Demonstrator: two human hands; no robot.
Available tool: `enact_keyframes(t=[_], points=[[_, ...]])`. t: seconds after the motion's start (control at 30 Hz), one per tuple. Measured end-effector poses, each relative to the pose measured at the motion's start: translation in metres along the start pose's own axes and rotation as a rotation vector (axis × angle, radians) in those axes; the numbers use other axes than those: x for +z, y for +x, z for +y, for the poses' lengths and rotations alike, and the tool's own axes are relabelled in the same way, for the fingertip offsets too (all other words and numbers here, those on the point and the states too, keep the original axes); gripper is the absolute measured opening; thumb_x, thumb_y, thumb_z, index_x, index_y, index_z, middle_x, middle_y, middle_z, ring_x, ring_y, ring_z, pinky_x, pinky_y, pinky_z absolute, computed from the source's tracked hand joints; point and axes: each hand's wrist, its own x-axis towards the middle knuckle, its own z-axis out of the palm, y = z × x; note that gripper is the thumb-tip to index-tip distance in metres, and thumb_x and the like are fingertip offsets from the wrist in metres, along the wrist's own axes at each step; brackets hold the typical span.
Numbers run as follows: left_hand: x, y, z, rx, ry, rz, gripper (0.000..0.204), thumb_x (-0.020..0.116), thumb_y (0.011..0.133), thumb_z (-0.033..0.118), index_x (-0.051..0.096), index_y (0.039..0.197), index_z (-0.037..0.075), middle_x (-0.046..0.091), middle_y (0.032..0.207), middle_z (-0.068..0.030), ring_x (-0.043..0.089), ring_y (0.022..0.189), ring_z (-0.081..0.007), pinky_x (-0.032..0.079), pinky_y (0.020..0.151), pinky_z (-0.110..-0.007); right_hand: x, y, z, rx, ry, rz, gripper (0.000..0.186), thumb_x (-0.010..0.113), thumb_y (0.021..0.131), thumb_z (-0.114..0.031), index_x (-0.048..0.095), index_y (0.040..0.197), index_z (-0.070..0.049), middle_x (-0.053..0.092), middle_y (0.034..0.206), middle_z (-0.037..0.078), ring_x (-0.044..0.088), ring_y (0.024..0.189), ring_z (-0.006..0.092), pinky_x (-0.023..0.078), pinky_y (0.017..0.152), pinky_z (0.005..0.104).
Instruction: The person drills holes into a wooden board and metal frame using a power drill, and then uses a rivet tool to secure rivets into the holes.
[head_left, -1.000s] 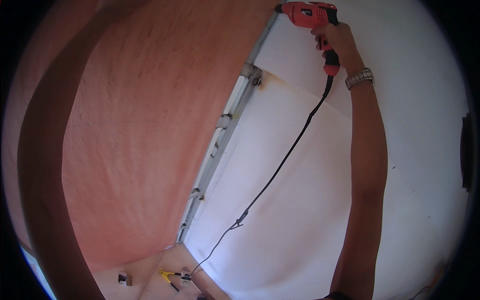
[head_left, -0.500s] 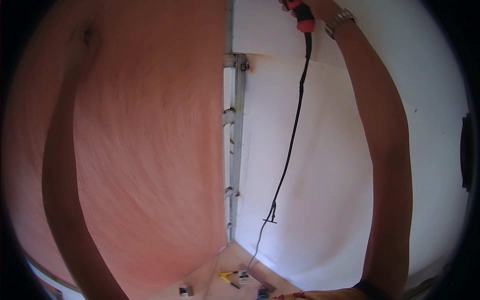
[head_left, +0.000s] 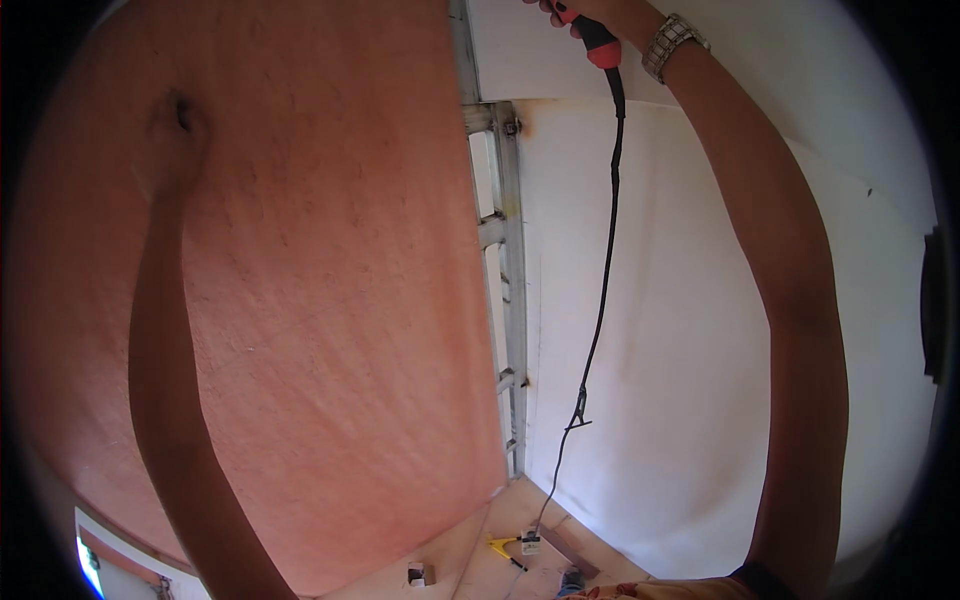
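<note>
Head view: a tall reddish-brown panel (head_left: 330, 300) fills the left half, standing upright, and a white wall (head_left: 670, 310) fills most of the right. The person's bare forearms reach up in front of them, one on each side. Below, I see a triangle of pale floor (head_left: 450, 565). Between panel and wall runs a narrow metal frame (head_left: 516, 300), its crosspieces bare.

A black cord (head_left: 608, 245) hangs from the right hand (head_left: 622, 12), which is wrapped firmly round the handle of a red-and-black power tool (head_left: 603, 52) at the top edge. The left hand (head_left: 170, 155) is in front of the panel's upper left, fingers curled; from here I cannot tell whether it touches the panel or pinches anything.

On the floor lie a yellow-and-black hand tool (head_left: 503, 548) and a small open box (head_left: 418, 574).

I judge the work to be under way: the panel is standing and the tool is raised, but a strip of frame remains exposed. The tool's working end is out of view, so I cannot confirm any fixing as finished.
</note>
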Motion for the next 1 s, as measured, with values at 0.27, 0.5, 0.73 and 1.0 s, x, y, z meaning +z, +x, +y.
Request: enact_keyframes(t=[0.27, 0.5, 0.73, 1.0], points=[[-0.006, 0.008, 0.019, -0.056, -0.011, -0.191, 0.045, 0.051, 0.100, 0.038, 0.059, 0.133, 0.007, 0.069, 0.118, -0.0131, 0.071, 0.098, -0.0253, 0.059, 0.079, -0.038, -0.017, 0.014, -0.003, -0.092, -0.057, -0.017, 0.018, 0.070, 0.072, -0.010, 0.066, 0.071, 0.008, 0.065, 0.062, 0.014, 0.063, 0.049, 0.0211, 0.051, 0.044, 0.0343], [0.002, 0.000, 0.009, -0.040, -0.002, -0.108, 0.038, 0.052, 0.099, 0.038, 0.060, 0.125, 0.012, 0.071, 0.115, -0.0110, 0.072, 0.096, -0.0306, 0.059, 0.076, -0.044, -0.024, 0.037, 0.019, 0.019, 0.221, -0.115, 0.014, 0.068, 0.073, -0.011, 0.065, 0.068, 0.002, 0.064, 0.063, 0.013, 0.061, 0.050, 0.0215, 0.049, 0.046, 0.0349], [0.007, -0.001, 0.000, -0.037, -0.050, -0.128, 0.036, 0.054, 0.097, 0.037, 0.060, 0.125, 0.015, 0.070, 0.114, -0.0076, 0.073, 0.094, -0.0307, 0.060, 0.072, -0.046, -0.028, 0.023, 0.017, -0.020, 0.304, -0.146, 0.012, 0.067, 0.075, -0.013, 0.063, 0.073, -0.002, 0.063, 0.065, 0.010, 0.059, 0.052, 0.0208, 0.048, 0.047, 0.0352], [0.005, 0.000, 0.009, -0.037, -0.060, -0.101, 0.034, 0.053, 0.096, 0.034, 0.060, 0.125, 0.016, 0.071, 0.112, -0.0070, 0.073, 0.090, -0.0315, 0.060, 0.070, -0.048, -0.033, 0.031, 0.011, 0.057, 0.211, -0.149, 0.015, 0.064, 0.077, -0.016, 0.063, 0.074, -0.002, 0.064, 0.067, 0.011, 0.059, 0.054, 0.0202, 0.050, 0.049, 0.0341]])
